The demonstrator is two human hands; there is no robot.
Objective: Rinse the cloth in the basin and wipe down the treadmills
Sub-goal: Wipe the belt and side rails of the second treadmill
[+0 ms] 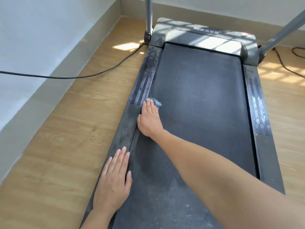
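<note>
While your right hand (149, 119) presses the cloth (156, 103) flat-fingered at the belt's left edge, your left hand (113, 177) rests flat on the near rail (127, 129); treadmill (206, 96) runs lengthwise ahead.

There is one treadmill (204, 35), with one belt (203, 100). It has two side rails, the left rail (145, 80) and the right rail (259, 109). It also has two grey posts, the left post (149, 14) and the right post (280, 28).

Two hands show, the left hand (113, 179) and the right hand (149, 119), each on a bare forearm. There is one cloth (156, 103), seen only in part.

One black cable (66, 77) lies on the floor at the left. At the right two dark stretches of cord (283, 63) show, but I cannot tell whether they are one cord or two.

Two walls meet at one corner.
</note>
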